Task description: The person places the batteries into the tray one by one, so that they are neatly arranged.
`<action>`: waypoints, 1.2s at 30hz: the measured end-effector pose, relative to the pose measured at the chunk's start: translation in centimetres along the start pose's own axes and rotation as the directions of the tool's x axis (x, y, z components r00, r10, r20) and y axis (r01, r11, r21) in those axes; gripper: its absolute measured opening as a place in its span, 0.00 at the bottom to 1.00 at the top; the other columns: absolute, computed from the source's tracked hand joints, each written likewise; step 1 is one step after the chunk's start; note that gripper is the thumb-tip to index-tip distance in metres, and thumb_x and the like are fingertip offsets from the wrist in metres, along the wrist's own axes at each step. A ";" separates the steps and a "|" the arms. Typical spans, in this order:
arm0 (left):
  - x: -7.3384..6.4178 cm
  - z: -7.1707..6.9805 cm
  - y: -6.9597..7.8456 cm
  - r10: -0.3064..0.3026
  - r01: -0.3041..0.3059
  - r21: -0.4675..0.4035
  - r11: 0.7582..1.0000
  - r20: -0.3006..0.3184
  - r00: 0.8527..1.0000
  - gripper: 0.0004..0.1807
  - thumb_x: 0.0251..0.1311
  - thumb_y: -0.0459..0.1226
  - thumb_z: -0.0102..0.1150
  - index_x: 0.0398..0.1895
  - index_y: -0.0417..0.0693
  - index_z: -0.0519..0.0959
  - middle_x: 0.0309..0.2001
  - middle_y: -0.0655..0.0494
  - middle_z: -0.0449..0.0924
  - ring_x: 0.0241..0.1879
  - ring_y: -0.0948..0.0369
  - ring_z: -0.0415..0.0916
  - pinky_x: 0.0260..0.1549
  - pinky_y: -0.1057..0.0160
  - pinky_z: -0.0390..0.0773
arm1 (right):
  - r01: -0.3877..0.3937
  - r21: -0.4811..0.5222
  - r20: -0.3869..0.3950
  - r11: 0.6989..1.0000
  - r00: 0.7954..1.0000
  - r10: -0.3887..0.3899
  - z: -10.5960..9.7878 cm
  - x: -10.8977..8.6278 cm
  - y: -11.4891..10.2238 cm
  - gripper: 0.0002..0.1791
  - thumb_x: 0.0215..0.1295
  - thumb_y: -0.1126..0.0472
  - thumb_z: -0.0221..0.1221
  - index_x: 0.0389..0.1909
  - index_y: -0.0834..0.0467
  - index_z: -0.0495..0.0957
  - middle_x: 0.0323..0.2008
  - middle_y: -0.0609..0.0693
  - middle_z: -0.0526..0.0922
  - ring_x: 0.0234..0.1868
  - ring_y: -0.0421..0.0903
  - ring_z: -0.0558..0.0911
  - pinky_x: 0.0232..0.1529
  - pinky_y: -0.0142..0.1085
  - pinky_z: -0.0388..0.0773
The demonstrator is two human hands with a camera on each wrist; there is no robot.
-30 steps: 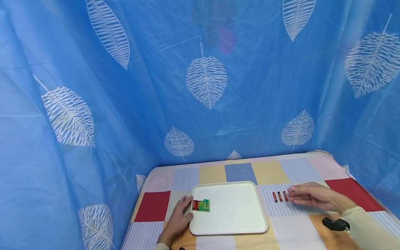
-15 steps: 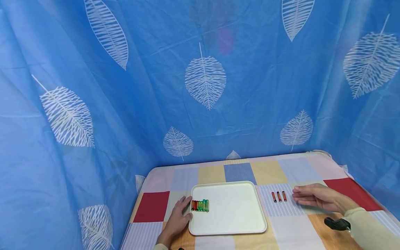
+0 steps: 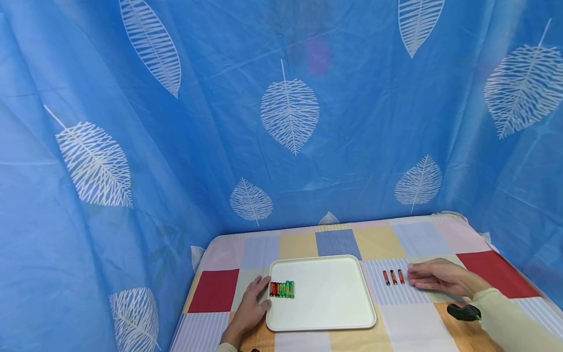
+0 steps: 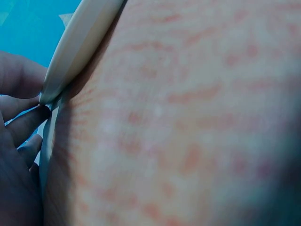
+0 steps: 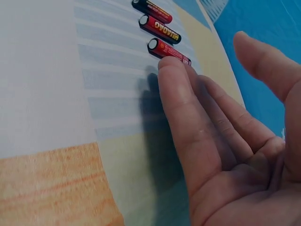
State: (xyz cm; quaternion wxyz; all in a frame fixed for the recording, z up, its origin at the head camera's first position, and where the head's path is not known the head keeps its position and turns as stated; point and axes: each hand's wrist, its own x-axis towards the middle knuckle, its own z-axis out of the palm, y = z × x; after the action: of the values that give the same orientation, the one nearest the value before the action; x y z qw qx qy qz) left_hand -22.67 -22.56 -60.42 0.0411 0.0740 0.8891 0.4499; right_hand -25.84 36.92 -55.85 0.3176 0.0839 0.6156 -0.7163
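Note:
My left hand (image 3: 251, 305) lies at the left edge of the cream tray (image 3: 325, 313), its fingertips against the rim. The left wrist view shows those fingers touching the outer side of the tray rim (image 4: 77, 47). Inside the tray, a row of red batteries (image 3: 274, 289) and green batteries (image 3: 287, 289) stands along its left side. On the striped cloth to the right lie three red batteries (image 3: 393, 277), side by side and apart. Just right of them is my right hand (image 3: 442, 277), fingers straight and thumb apart, holding nothing. Its fingertip partly covers the nearest battery (image 5: 167, 51) in the right wrist view.
A patchwork cloth (image 3: 303, 244) covers the table. Behind and to the sides hangs a blue curtain (image 3: 343, 171) with white leaf prints. A black band (image 3: 464, 312) sits at my right wrist.
My right hand drew back to the right from the three red batteries, then came slightly left toward them again. My left hand, the tray and the batteries have kept their places.

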 end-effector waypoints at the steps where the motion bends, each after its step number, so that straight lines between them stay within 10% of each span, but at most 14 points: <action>1: 0.0 0.0 0.0 0.003 -0.003 -0.002 1.000 0.000 1.000 0.38 0.62 0.30 0.64 0.80 0.42 0.73 0.83 0.27 0.59 0.82 0.20 0.45 0.75 0.15 0.46 | 0.000 -0.010 -0.009 1.000 1.000 0.000 0.2 0.1 0.0 0.17 0.84 0.59 0.59 0.58 0.68 0.87 0.48 0.58 0.94 0.51 0.52 0.95 0.59 0.43 0.88; 20: 0.2 0.0 0.0 0.003 -0.003 0.012 1.000 -0.004 1.000 0.38 0.62 0.31 0.64 0.80 0.44 0.73 0.83 0.27 0.59 0.82 0.20 0.46 0.75 0.15 0.47 | -0.107 -0.250 -0.308 0.962 0.951 0.026 2.9 2.2 -0.9 0.18 0.75 0.57 0.69 0.48 0.71 0.88 0.31 0.56 0.93 0.31 0.46 0.94 0.40 0.34 0.91; 36: 0.0 0.1 -0.1 -0.003 0.003 0.019 1.000 -0.006 1.000 0.38 0.62 0.31 0.64 0.79 0.43 0.74 0.83 0.28 0.60 0.82 0.20 0.46 0.75 0.15 0.47 | -0.191 -0.552 -0.462 0.812 0.880 -0.107 4.5 3.5 -0.6 0.14 0.67 0.58 0.74 0.31 0.66 0.86 0.20 0.50 0.86 0.20 0.41 0.86 0.27 0.31 0.86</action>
State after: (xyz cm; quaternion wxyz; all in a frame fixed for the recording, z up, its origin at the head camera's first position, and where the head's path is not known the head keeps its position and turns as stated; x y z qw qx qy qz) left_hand -22.64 -22.56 -60.54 0.0384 0.0715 0.8935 0.4416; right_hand -27.68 31.54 -56.10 0.1843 0.1684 0.8611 -0.4429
